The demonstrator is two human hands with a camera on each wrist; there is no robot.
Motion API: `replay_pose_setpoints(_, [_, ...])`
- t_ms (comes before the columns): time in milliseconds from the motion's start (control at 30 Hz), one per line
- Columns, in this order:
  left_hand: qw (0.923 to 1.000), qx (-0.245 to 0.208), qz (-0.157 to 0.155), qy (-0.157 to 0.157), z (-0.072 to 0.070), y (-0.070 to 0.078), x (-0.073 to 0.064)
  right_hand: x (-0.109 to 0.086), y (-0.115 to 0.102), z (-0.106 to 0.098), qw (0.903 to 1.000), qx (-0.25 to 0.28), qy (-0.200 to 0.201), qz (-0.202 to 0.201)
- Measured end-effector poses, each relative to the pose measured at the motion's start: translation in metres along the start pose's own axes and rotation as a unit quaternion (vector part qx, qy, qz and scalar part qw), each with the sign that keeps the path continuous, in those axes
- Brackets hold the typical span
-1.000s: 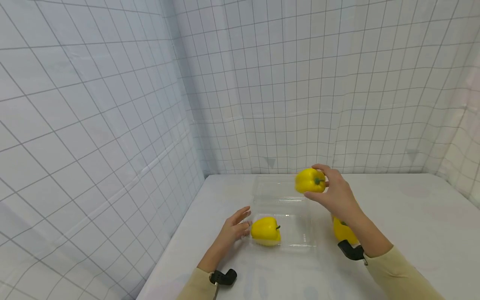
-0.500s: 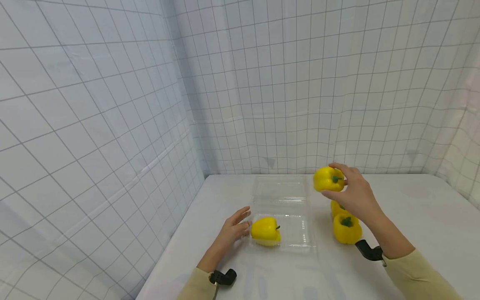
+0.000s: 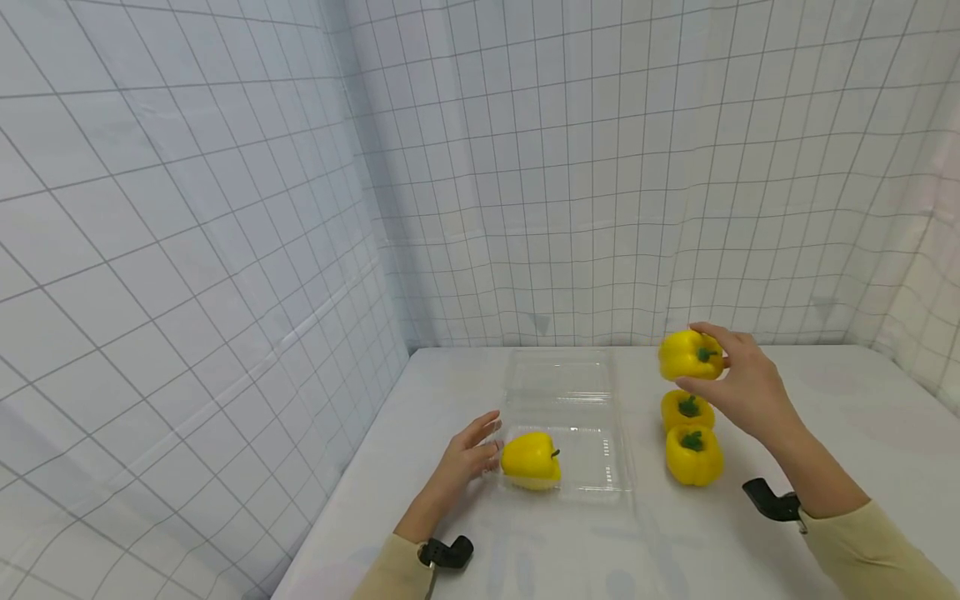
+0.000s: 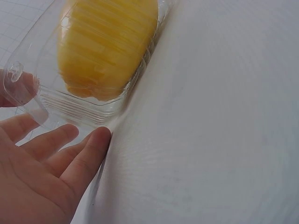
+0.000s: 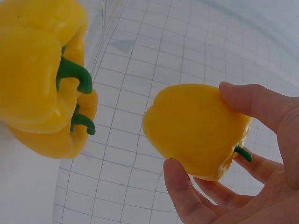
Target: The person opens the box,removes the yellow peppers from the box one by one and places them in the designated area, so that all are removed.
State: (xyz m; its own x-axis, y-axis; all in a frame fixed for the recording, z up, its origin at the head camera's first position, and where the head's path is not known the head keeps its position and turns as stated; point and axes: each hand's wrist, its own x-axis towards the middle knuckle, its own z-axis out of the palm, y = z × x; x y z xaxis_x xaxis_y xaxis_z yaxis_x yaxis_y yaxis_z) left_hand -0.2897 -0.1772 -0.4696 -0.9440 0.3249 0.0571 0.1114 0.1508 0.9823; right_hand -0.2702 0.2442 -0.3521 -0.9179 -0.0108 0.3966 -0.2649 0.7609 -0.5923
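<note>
In the head view my right hand (image 3: 750, 392) holds a yellow bell pepper (image 3: 684, 355) raised at the back right, its green stem turned toward the palm. The right wrist view shows thumb and fingertips gripping that pepper (image 5: 196, 130) at opposite sides. My left hand (image 3: 461, 458), fingers spread and relaxed, lies at the left side of a clear plastic clamshell box (image 3: 592, 458). Its fingertips reach the box's corner (image 4: 79, 109) in the left wrist view. Inside the box's near half, another yellow bell pepper (image 3: 531, 460) lies on its side.
Two more yellow peppers stand right of the box, stems up: a nearer one (image 3: 694, 457) and one behind it (image 3: 686, 408). The box's lid half (image 3: 558, 371) lies folded back on the white table (image 3: 555, 550). Gridded white curtains (image 3: 570, 167) rise behind and at the sides.
My right hand has carried its pepper to the right, away from over the box, so both standing peppers now show. The left hand and the box have stayed in place.
</note>
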Motion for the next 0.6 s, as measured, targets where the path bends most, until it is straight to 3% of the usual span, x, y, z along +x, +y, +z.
replay_pose_setpoints(600, [1.0,-0.003,0.003,-0.001,-0.001,-0.001,0.0,-0.009,0.034,-0.014,0.9991,-0.036,0.008,0.02])
